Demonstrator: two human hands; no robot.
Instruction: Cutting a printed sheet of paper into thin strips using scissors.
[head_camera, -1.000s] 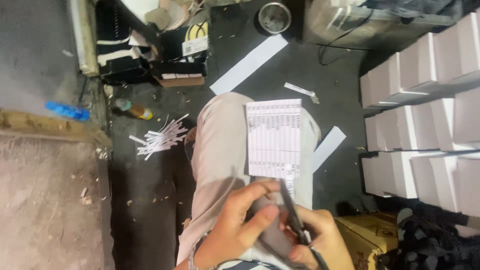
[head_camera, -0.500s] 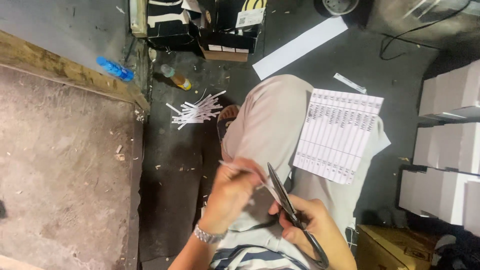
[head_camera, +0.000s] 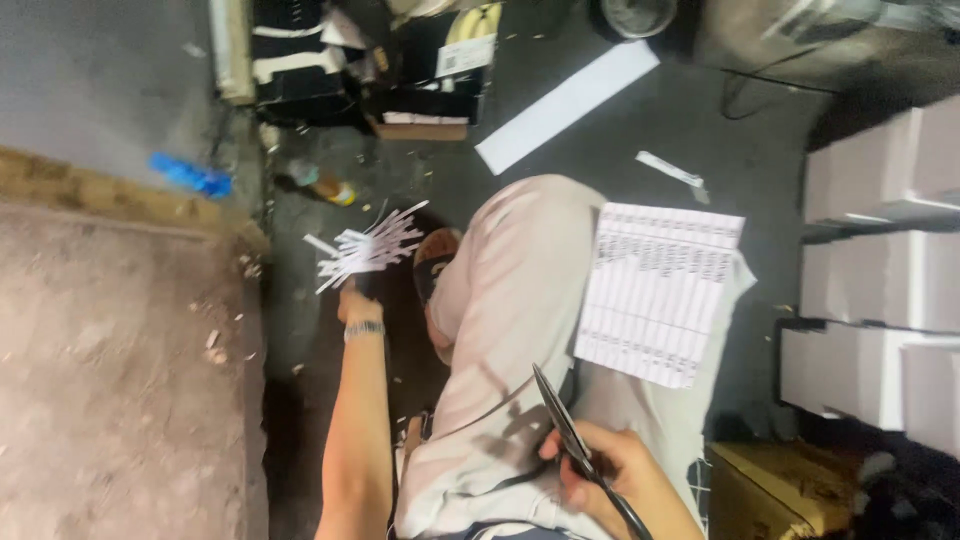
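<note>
The left hand (head_camera: 358, 300) reaches down to the pile of cut paper strips (head_camera: 368, 246) on the floor, its grip hidden, while the right hand (head_camera: 610, 475) stays clamped on the scissors (head_camera: 570, 435) over the lap, where the printed sheet (head_camera: 660, 290) rests within easy reach beside stacked white boxes (head_camera: 880, 290).

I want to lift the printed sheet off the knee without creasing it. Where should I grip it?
Grip the sheet at its near edge, coming from the scissors hand: that edge lies closest to it, and the far edge hangs over the leg, hard to reach.
</note>
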